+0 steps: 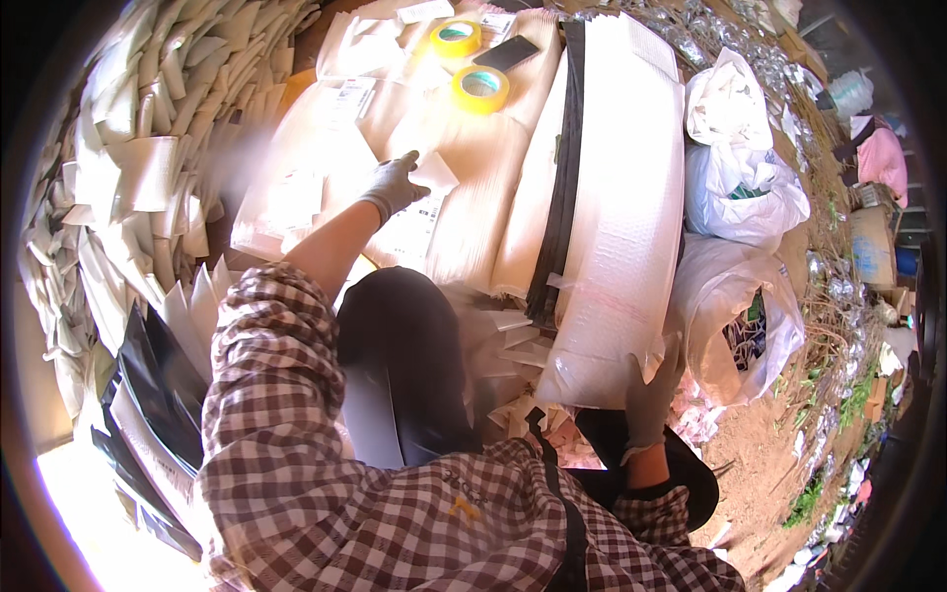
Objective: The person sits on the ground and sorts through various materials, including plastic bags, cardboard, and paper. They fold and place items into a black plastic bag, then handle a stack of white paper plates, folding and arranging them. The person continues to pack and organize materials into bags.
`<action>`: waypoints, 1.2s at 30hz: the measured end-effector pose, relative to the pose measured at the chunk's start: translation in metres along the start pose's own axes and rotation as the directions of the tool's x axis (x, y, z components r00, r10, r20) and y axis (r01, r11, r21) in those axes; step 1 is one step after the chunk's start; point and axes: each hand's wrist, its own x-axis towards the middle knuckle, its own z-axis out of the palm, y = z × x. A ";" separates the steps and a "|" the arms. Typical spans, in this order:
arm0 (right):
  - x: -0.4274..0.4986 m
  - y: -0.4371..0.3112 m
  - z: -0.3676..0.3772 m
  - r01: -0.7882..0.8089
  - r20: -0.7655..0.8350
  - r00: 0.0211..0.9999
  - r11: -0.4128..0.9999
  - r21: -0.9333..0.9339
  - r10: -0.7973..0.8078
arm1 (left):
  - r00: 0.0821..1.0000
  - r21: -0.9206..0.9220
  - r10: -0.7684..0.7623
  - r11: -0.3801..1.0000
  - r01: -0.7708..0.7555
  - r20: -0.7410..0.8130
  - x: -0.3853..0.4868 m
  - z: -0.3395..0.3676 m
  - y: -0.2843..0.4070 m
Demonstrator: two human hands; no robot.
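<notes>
My left hand (396,185), in a thin pale glove, reaches over bundles of bubble mailers (473,214) with its fingers apart. Beside its fingertips is a small white flap or piece of paper (436,174); I cannot tell whether they touch. My right hand (655,399), also gloved and blurred, is at the near right corner of a long stack of white bubble mailers (621,200). Its thumb and fingers are spread there. A strip of black mailers (562,185) stands on edge along that stack's left side. Something pale and blurred (248,159) shows left of my left hand.
Two rolls of yellow tape (481,89) and a dark phone (507,53) lie on the far bundles. A large heap of mailers (148,148) fills the left. Stuffed white plastic bags (740,192) line the right. Black mailers (163,377) stand near my left elbow.
</notes>
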 end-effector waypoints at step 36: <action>0.169 -0.146 0.074 0.770 -0.103 0.636 0.622 0.141 -0.764 | 0.867 -0.672 0.434 0.721 -0.172 0.244 -0.056 -0.032 0.122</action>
